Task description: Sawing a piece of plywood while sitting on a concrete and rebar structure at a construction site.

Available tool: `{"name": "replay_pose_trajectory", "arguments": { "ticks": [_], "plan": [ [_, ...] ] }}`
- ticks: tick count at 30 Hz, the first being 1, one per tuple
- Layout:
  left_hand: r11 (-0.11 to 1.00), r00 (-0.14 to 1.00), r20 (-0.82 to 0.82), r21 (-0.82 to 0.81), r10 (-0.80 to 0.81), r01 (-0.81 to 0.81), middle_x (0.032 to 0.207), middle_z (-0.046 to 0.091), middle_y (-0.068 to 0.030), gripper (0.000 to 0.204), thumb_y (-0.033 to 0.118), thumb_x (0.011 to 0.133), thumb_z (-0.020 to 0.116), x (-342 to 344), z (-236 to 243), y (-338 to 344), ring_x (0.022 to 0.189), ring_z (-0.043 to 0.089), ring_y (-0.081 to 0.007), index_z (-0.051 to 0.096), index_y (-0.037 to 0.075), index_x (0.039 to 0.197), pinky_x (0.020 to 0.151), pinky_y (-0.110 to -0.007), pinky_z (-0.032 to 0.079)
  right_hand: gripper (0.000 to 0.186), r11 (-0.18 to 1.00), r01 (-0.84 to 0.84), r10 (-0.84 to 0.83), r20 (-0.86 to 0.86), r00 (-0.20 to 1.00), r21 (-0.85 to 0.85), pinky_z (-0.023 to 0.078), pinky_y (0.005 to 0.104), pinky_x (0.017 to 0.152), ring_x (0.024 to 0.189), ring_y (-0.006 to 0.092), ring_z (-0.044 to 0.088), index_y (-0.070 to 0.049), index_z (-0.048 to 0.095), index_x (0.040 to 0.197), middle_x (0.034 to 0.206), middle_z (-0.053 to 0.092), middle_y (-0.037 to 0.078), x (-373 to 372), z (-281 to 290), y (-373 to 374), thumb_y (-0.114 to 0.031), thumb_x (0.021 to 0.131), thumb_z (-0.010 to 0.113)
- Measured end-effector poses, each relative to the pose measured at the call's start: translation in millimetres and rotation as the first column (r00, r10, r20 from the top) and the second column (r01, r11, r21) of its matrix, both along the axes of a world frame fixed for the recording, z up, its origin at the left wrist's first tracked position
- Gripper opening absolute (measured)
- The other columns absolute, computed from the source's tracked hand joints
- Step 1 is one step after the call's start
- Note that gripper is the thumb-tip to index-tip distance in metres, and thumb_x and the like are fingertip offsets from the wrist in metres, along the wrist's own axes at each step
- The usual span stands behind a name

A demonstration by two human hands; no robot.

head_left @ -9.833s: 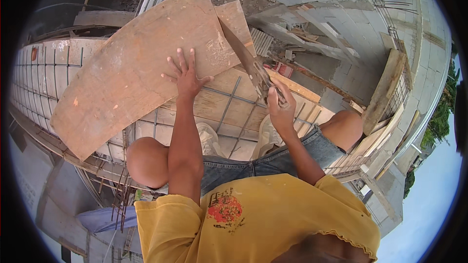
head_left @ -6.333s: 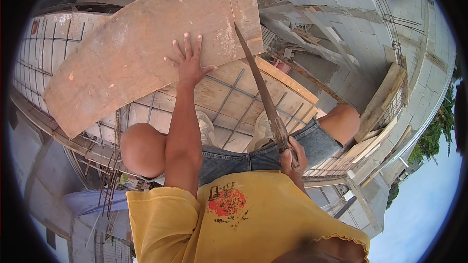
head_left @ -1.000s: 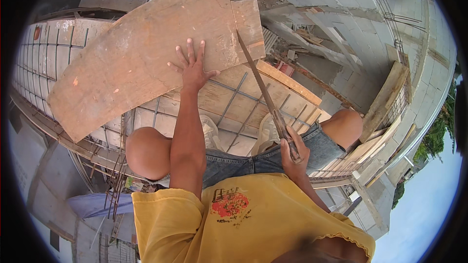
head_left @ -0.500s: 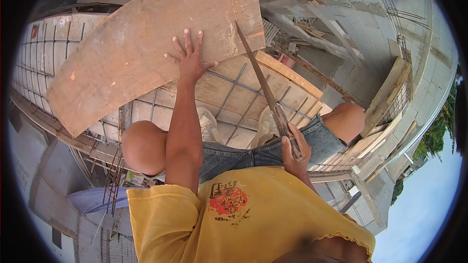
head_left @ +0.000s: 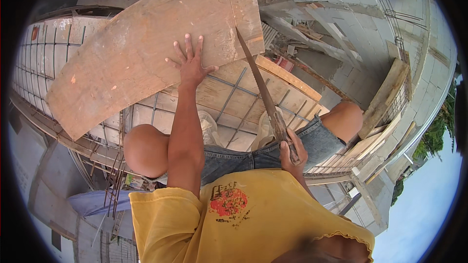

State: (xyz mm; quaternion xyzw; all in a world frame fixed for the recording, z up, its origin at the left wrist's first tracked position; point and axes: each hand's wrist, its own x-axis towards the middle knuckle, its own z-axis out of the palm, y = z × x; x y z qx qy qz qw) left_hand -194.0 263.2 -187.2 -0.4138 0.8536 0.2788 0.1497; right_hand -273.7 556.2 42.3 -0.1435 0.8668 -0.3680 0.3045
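Observation:
A wide sheet of plywood (head_left: 146, 48) lies in front of me, slanting from lower left to upper right. My left hand (head_left: 191, 65) presses flat on it near its close edge, fingers spread. In my right hand (head_left: 293, 151) is the wooden handle of a handsaw (head_left: 263, 87). Its long toothed blade reaches up and left to the plywood, where a cut line runs from the far edge down to the blade. Right of that line is a narrower end piece (head_left: 247, 22), still seen in line with the sheet.
Under and around my feet is a grid of steel bars (head_left: 231, 90) over boards. A timber strip (head_left: 290, 78) runs right of the blade, above a drop. Grey block walls (head_left: 341, 29) stand to the right, and a thick plank (head_left: 387, 90) leans beyond my right knee.
The saw and my right hand have shifted very slightly. The view has moved a little, and my left hand stays flat on the plywood.

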Motion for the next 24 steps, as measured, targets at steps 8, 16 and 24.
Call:
{"name": "replay_pose_trajectory", "arguments": {
  "ticks": [8,16,24],
  "plan": [
    [0.999,1.000,-0.001,0.037,-0.017,0.017,0.167,-0.007,-0.0044,0.124,0.056,0.058,0.086,-14.8,-7.3,10.3,0.149,-0.013,-0.0437,0.016,0.035,0.158,0.102,-0.081,-0.009,0.039,0.966,0.051,-0.087,-0.136,0.987,-0.254,0.047,0.0245,0.068,0.075,0.0067,0.056,-0.001,0.060,0.129,0.091,0.068,0.008,-66.4,-121.2,-127.2,-0.012,0.093,0.068],
    [1.000,0.997,-0.081,-0.001,0.020,-0.020,0.167,-0.002,-0.0011,0.119,0.054,0.059,0.085,2.3,-1.5,2.8,0.150,-0.011,-0.0423,0.018,0.038,0.157,0.104,-0.081,-0.009,0.038,0.997,0.017,-0.020,0.047,0.999,0.070,0.049,0.0283,0.090,0.109,0.0162,0.064,0.002,0.058,0.130,0.119,0.068,0.018,4.4,29.4,11.9,-0.005,0.093,0.063],
    [1.000,0.998,-0.059,0.011,-0.007,0.007,0.167,-0.005,-0.0049,0.122,0.060,0.058,0.084,-17.5,-13.2,14.5,0.149,-0.011,-0.0451,0.017,0.036,0.157,0.102,-0.081,-0.010,0.037,0.986,-0.022,-0.014,-0.212,0.977,-0.166,0.047,0.0246,0.083,0.094,0.0091,0.061,-0.002,0.062,0.128,0.105,0.070,0.009,-88.0,-149.4,-144.4,-0.015,0.094,0.068]
  ]
}}
